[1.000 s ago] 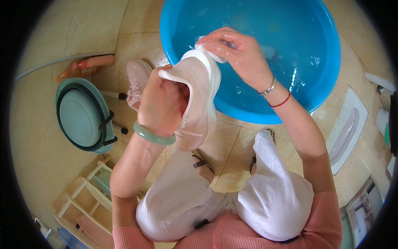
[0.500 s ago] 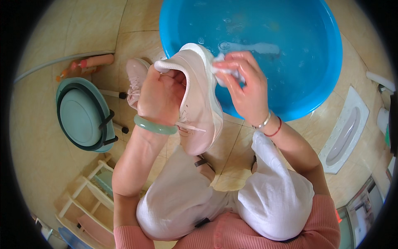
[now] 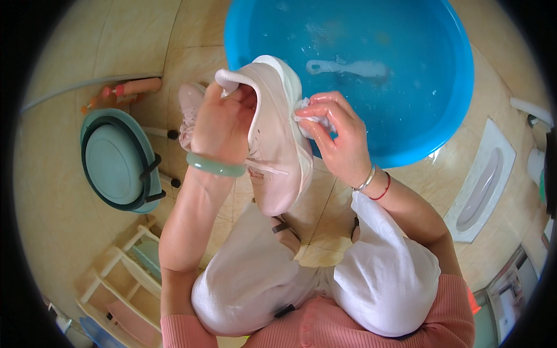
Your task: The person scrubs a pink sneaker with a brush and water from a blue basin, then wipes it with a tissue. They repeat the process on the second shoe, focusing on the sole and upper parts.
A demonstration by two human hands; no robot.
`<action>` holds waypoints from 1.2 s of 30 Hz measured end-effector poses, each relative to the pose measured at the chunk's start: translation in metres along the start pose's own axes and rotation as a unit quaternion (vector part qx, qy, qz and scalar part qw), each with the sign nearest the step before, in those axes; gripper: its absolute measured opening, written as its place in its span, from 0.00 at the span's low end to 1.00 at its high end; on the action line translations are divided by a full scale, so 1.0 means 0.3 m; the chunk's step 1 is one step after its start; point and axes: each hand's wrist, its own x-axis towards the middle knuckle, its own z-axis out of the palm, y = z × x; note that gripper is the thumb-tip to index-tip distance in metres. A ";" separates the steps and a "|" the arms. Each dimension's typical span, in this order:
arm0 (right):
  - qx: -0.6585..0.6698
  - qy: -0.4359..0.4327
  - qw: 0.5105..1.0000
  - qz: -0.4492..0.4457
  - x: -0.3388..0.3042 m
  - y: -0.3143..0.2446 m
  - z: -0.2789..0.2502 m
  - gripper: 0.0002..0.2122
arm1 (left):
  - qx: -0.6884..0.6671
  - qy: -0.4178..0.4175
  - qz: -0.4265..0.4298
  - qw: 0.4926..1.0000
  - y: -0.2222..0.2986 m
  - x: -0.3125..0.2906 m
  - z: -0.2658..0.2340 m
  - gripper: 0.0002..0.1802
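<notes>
A pale pink sneaker (image 3: 271, 133) with a white sole and loose laces hangs tilted over my lap, toe toward me. My left hand (image 3: 223, 124) is inside its opening and holds it up; most of those fingers are hidden by the shoe. Pinched in my right hand (image 3: 342, 133) is a wet, crumpled white cloth (image 3: 318, 118), pressed against the side of the sole. Just beyond the hands stands a big blue basin (image 3: 432, 139) of water, where a whitish brush (image 3: 348, 68) lies. A second pink sneaker (image 3: 188, 113) rests on the floor, left of my left hand.
At the left, a green folding basin (image 3: 113, 165) leans by the wall, near orange-pink bottles (image 3: 139, 86). A cream rack (image 3: 125, 264) stands at lower left. To the right a white squat toilet (image 3: 481, 185) is set into the tiled floor (image 3: 328, 217).
My right hand has slid slightly down along the sole with the cloth. The sneaker has shifted a little. The foam over the brush has thinned, and its handle shows more clearly.
</notes>
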 end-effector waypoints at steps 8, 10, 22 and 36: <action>-0.011 0.028 0.999 -0.021 0.062 -0.004 0.012 0.06 | 0.296 0.046 0.171 0.939 -0.039 -0.046 0.073 0.21; -0.007 0.049 0.998 -0.030 0.085 0.015 0.009 0.06 | 0.240 0.046 0.171 0.955 -0.041 -0.030 0.054 0.17; -0.063 0.041 0.996 -0.048 0.058 0.025 0.025 0.07 | 0.213 0.111 0.221 0.945 -0.095 0.026 0.072 0.09; -0.083 0.031 0.996 -0.029 0.102 0.005 0.021 0.04 | 0.202 0.120 0.238 0.942 -0.097 0.050 0.079 0.08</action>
